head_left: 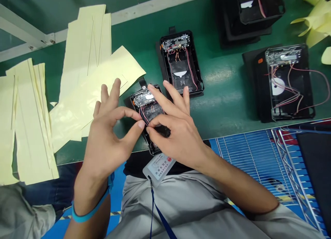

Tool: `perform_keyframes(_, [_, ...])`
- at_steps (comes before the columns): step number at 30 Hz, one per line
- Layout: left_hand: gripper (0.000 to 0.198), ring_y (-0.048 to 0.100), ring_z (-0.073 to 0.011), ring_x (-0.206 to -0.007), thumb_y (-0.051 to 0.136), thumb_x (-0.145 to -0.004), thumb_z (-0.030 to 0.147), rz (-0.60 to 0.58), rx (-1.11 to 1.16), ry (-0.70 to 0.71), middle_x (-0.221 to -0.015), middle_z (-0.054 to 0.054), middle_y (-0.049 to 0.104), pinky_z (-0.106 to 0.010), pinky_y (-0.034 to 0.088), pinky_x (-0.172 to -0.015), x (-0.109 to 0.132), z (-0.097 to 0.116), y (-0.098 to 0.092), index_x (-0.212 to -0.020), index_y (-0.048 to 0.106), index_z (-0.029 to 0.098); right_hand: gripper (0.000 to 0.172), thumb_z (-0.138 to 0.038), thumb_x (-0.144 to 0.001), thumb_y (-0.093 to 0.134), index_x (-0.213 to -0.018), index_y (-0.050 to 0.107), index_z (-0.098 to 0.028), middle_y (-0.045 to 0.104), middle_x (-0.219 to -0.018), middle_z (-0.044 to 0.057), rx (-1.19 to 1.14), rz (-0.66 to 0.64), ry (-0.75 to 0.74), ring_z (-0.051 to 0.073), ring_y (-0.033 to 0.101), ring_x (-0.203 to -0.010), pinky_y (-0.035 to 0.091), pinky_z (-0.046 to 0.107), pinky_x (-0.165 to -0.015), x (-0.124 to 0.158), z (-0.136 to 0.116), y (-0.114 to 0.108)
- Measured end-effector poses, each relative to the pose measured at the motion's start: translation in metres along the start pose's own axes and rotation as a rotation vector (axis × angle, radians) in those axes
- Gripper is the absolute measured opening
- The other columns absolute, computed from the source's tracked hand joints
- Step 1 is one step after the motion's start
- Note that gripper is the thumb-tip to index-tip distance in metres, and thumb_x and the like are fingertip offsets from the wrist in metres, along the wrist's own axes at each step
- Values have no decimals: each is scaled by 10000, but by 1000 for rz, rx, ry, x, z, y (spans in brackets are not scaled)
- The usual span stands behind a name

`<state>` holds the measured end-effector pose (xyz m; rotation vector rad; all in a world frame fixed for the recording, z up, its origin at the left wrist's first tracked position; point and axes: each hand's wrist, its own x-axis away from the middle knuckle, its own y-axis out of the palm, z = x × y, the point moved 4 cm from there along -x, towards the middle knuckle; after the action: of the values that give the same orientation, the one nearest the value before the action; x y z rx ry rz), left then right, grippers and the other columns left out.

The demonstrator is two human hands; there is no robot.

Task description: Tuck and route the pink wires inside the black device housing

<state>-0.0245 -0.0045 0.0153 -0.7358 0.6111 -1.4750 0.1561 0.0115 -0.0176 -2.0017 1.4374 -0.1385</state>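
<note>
A black plastic case [152, 146] with a circuit board [143, 97] at its far end lies before me on the bench. Thin red and dark wires [142, 114] run along its left side. My left hand [106, 139] pinches these wires between thumb and index finger, its other fingers raised. From the right, my right hand [178, 132] reaches over the case, thumb and index finger pinched on the same wires close to the left fingertips. Its remaining fingers extend past the board, and the hand hides much of the case's right half.
Another opened case [199, 82] lies just beyond. At right sits a case with loose wires [307, 94], near stacked black cases [232, 25]. Yellowish sheets [74, 70] cover the left. A wire rack [243, 152] stands below the green bench [222, 104].
</note>
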Motion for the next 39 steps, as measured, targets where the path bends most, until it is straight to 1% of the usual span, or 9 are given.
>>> perform_keyframes(2, [113, 59, -299, -1742, 700, -975, 414, -8, -4, 10, -1750, 222, 248, -695, 69, -1456, 3, 1, 4, -952, 738, 310, 236, -144, -991, 641, -780, 726, -207, 420, -1746, 47, 2, 7, -4, 343, 232, -1717, -13, 631, -1426, 0, 0, 0])
perform_keyframes(7, [96, 86, -288, -1739, 696, -974, 381, -10, 42, 18, -1739, 204, 294, -679, 94, -1456, 1, 2, 7, -931, 739, 307, 243, -159, -1005, 639, -789, 734, -214, 441, -1736, 45, 19, 20, -11, 337, 253, -1711, -6, 626, -1429, 0, -1, 1])
perform_keyframes(13, [26, 97, -314, -1735, 726, -942, 295, -28, 23, 26, -1743, 173, 302, -680, 97, -1447, 2, 6, 6, -928, 745, 283, 227, -178, -1014, 642, -809, 722, -234, 439, -1737, 26, 50, 14, -12, 320, 244, -1716, 16, 652, -1426, 1, -1, 1])
perform_keyframes(21, [46, 104, -303, -1734, 696, -917, 290, -53, 21, 3, -1733, 174, 330, -646, 100, -1450, 2, 5, 7, -913, 741, 281, 244, -184, -1021, 627, -800, 715, -235, 430, -1743, 22, 55, -1, -8, 316, 230, -1720, 12, 650, -1429, 0, -1, 0])
perform_keyframes(24, [53, 109, -307, -1734, 690, -915, 307, -57, 21, 0, -1734, 169, 330, -661, 97, -1444, 2, 6, 7, -900, 733, 280, 256, -194, -1025, 620, -787, 701, -235, 424, -1747, 16, 56, -6, -9, 313, 224, -1722, 0, 640, -1431, 0, -1, 1])
perform_keyframes(29, [54, 137, -312, -1733, 690, -899, 300, -59, 8, -3, -1718, 174, 352, -685, 107, -1437, 0, 5, 7, -877, 731, 273, 254, -183, -1025, 609, -792, 697, -230, 432, -1745, 27, 58, 4, -15, 314, 224, -1721, -8, 631, -1432, 1, -1, 1])
perform_keyframes(33, [21, 172, -322, -1727, 690, -860, 254, -60, -14, -6, -1715, 174, 361, -680, 132, -1444, -2, 3, 10, -852, 709, 258, 221, -153, -993, 637, -794, 680, -240, 432, -1744, 17, 77, -6, -24, 319, 230, -1720, 24, 664, -1428, 1, -2, 1])
perform_keyframes(36, [47, 183, -318, -1726, 674, -841, 213, -50, -22, -6, -1714, 171, 365, -674, 143, -1447, -6, 1, 12, -840, 703, 249, 214, -120, -968, 632, -791, 685, -227, 426, -1750, 27, 84, -21, -46, 337, 229, -1719, 15, 666, -1427, 1, -4, 0])
perform_keyframes(39, [72, 179, -313, -1728, 650, -838, 213, -27, -33, -3, -1710, 177, 370, -680, 139, -1446, -12, 1, 10, -845, 710, 251, 222, -108, -960, 622, -784, 693, -223, 420, -1754, 29, 90, -24, -44, 342, 222, -1721, 7, 657, -1428, 1, -4, -1])
